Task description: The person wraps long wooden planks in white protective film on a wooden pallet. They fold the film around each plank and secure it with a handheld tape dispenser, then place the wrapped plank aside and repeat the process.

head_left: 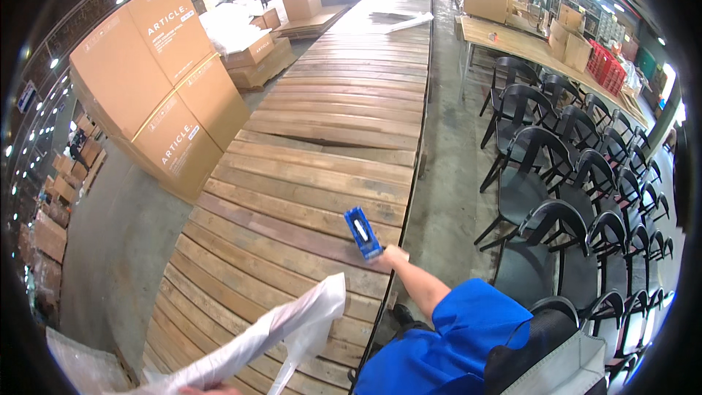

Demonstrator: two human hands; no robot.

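Note:
My right hand (390, 257) reaches out over the slatted wooden surface, closed round a blue tape dispenser (363, 234) with a pale strip along its middle. The bare forearm comes out of a blue short sleeve. At the lower edge, only a small part of my left hand (208, 390) shows, closed on a long piece wrapped in white packing sheet (267, 333). The piece slants up to the right, and a loose flap of the sheet hangs from its far end. The wrap hides what is inside.
Wooden slats (322, 175) run far ahead as a long bed, with white wrapped pieces (409, 22) at its far end. Large cardboard cartons (157, 80) stand left. Rows of black chairs (526, 183) fill the right, below a wooden table (526, 40) carrying boxes and a red crate (605, 67).

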